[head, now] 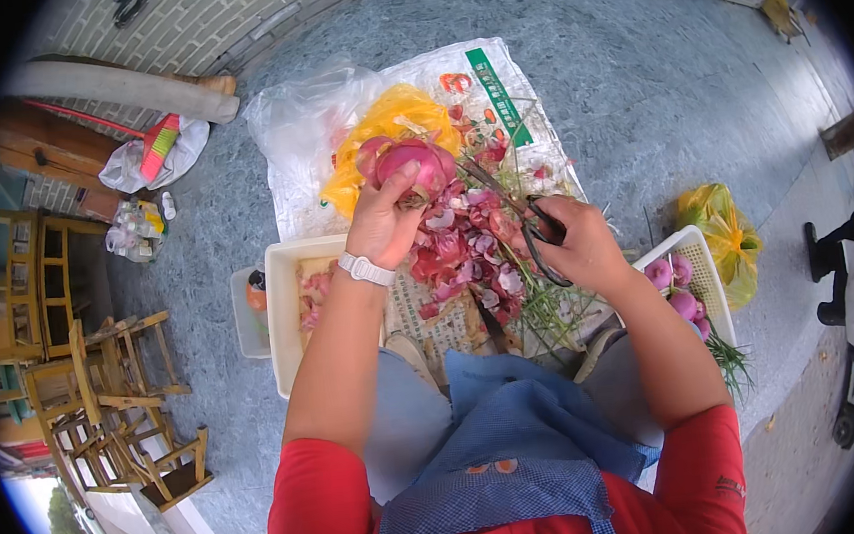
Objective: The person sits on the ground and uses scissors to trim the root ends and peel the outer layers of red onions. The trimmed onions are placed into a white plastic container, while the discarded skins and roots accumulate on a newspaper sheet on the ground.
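Observation:
My left hand (387, 217) holds a large red onion (419, 168) with loose outer skin, its trimmed end turned towards me. In my right hand (577, 244) is a pair of scissors (491, 179), fingers around the black handles and the blades pointing up and left, close to the onion. Below the onion lies a heap of red-purple onion skins (463, 253) on a white woven sack (431, 319). Green stalks (551, 317) are strewn beside the heap. A dark blade-like tool (490, 322) lies partly under the skins.
A white plastic bin (277, 316) with skins or onions in it stands at left. At right, a white basket (714, 282) holds onions (684, 303), next to a yellow plastic bag (722, 240). Another yellow bag (358, 152) lies on the sack. Wooden stools (137, 410) are far left.

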Motion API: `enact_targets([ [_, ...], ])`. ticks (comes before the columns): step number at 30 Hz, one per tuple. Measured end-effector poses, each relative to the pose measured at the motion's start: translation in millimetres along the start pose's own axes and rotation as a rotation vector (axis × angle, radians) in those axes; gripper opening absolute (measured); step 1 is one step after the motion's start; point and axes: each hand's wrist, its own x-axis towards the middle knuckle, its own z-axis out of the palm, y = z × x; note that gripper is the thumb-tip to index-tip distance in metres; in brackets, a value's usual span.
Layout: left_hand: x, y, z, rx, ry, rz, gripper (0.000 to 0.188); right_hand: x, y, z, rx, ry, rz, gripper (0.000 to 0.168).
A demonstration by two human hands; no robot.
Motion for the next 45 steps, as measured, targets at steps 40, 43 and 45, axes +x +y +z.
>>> enact_targets([
  [40,-8,-9,7,0.274,0.434,0.407,0.021,-2,-16,36,-0.286,-0.064,-0.037,0.033],
  [43,-10,-10,13,0.343,0.450,0.449,0.023,-1,-13,42,-0.257,-0.101,-0.057,0.032],
  [45,-11,-9,16,0.352,0.444,0.430,0.021,-2,-14,44,-0.243,-0.104,-0.048,0.032],
])
